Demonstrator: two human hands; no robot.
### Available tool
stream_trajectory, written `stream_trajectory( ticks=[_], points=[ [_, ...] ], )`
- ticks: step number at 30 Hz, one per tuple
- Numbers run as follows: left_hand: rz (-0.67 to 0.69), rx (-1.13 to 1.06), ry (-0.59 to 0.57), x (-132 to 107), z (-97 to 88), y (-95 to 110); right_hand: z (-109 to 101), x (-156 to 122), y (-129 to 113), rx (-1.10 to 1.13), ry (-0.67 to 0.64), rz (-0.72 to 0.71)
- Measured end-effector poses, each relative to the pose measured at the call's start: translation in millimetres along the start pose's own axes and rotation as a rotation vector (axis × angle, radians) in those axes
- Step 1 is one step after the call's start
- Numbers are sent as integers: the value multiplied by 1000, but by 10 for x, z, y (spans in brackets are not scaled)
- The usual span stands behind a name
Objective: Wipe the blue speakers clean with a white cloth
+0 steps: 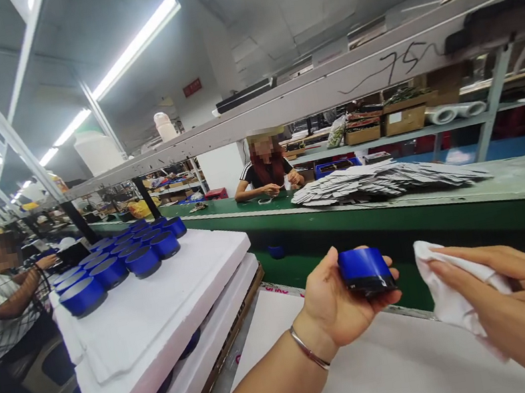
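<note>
Your left hand (329,303) is curled and cupped, palm up, holding a blue cylindrical speaker (366,271) between the thumb and fingertips. The cylinder is short and squat, with a dark band along its lower edge. Its round axis stands roughly upright but tips a little toward you, so the blue wall faces you and the fingers support it from underneath.

Your right hand (520,307) is narrowed around a white cloth (454,288), with the fingers lying over the fabric and its lower part hanging loose. The thumb is out of sight, so you can't be sure how firm that pinch is.

The cloth lies directly to the right of the cylinder, near it but not touching, with a narrow gap between them. Of your two hands, the right is the one on the cylinder's open side, while the left is already under it.

Both hands are above a white tabletop (399,369). Off to the left of your left hand, rows of matching blue cylinders (121,258) sit on a white foam slab (129,335). Ahead and beyond your hands, a pile of printed cards (381,179) lies on a green-edged bench (327,215), where a co-worker (266,172) works with both hands.
</note>
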State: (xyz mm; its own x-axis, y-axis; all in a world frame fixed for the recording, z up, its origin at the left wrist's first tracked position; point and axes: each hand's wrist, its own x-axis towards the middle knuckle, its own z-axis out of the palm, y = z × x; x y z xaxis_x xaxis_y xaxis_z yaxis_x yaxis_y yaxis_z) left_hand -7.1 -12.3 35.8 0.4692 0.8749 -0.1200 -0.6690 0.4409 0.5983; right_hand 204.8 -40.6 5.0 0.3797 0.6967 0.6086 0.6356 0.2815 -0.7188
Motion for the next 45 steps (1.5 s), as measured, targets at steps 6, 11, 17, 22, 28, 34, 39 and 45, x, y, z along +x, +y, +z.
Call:
stream_trajectory(
  ticks=[6,11,17,22,28,34,39,45],
  points=[
    [-21,23,40,56,-127,-71,-39,41,-76,91,-69,204],
    [-44,-49,5,56,-29,-34,-80,-57,-229,164,-36,296],
    [-30,-89,125,7,135,-89,114,-168,-228,299,-98,-55],
    [-44,-120,241,-2,205,-94,238,48,174,225,-265,204],
    [50,-208,289,12,219,-99,165,20,44,244,-171,162],
    [27,-153,221,-35,257,-124,287,-195,-225,234,128,-356],
    [-44,-162,239,-25,245,-102,533,-311,-209,231,44,-707],
    [56,-157,252,12,182,67,406,-115,-8,133,76,-590]
  ],
)
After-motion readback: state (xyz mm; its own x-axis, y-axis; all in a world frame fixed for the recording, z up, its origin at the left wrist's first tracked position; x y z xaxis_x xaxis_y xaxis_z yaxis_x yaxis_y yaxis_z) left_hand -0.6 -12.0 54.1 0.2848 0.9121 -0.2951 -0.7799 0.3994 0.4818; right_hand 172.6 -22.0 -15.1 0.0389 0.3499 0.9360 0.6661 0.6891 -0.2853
